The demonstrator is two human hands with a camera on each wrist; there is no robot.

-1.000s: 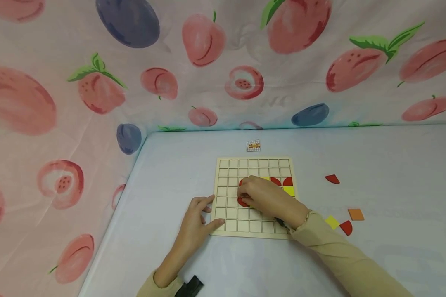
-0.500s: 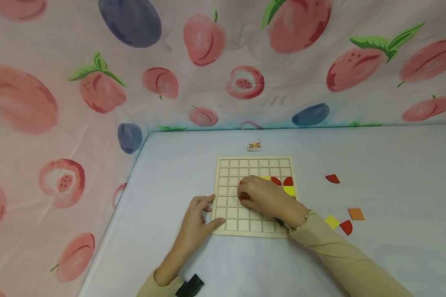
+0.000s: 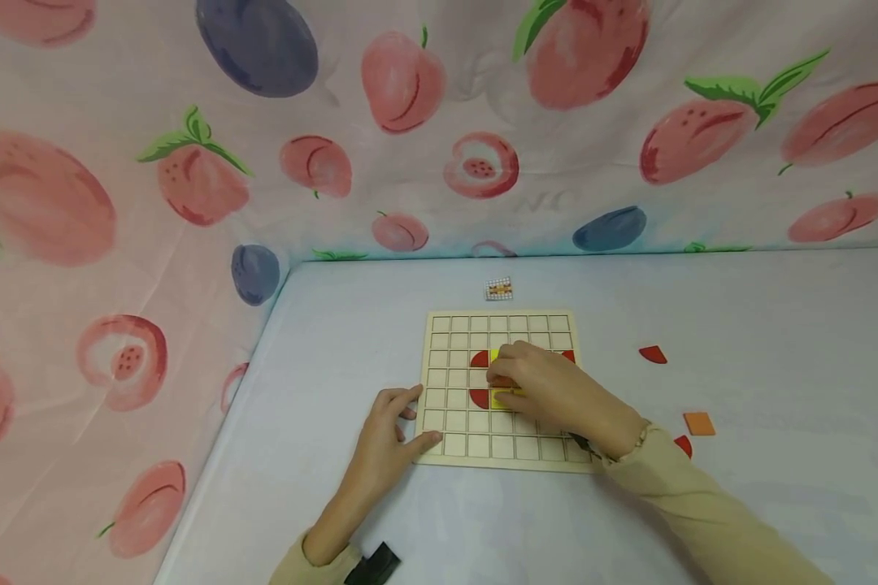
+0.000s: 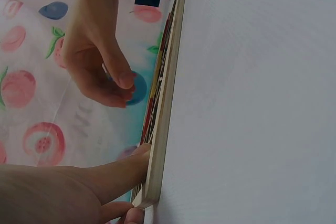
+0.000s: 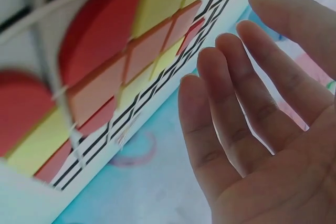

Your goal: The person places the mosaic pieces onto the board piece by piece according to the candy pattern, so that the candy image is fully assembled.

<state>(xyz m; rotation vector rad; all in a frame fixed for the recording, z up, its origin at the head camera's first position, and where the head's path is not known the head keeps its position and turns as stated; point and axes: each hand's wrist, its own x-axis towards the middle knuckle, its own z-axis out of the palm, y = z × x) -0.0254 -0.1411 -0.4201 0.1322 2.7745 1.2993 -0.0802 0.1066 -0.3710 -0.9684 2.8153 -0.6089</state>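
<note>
A pale wooden grid board [image 3: 457,443] lies on the table, flat coloured tiles set in its middle rows. My left hand [image 3: 380,443] steadies its near left corner, thumb on the top face and a finger against the left edge. The right hand [image 3: 556,394] hovers over the tiles; in the right wrist view its bent fingers [image 5: 262,106] are apart with nothing between them. Left of it show two red quarter-circle tiles, one upper [image 3: 479,359] and one lower [image 3: 479,399], with a yellow tile [image 3: 498,400] beside the lower one. The right hand hides other tiles.
A small pattern card [image 3: 499,289] lies behind the board. To the right lie a loose red tile [image 3: 654,355], an orange square [image 3: 699,423] and another red tile [image 3: 684,446] partly behind the sleeve. A peach-printed cloth [image 3: 402,187] stands at the back and left.
My right hand has moved to the right across the tiles, uncovering the red tiles at the left. Its sleeve now covers the loose yellow tile. The left hand stays put.
</note>
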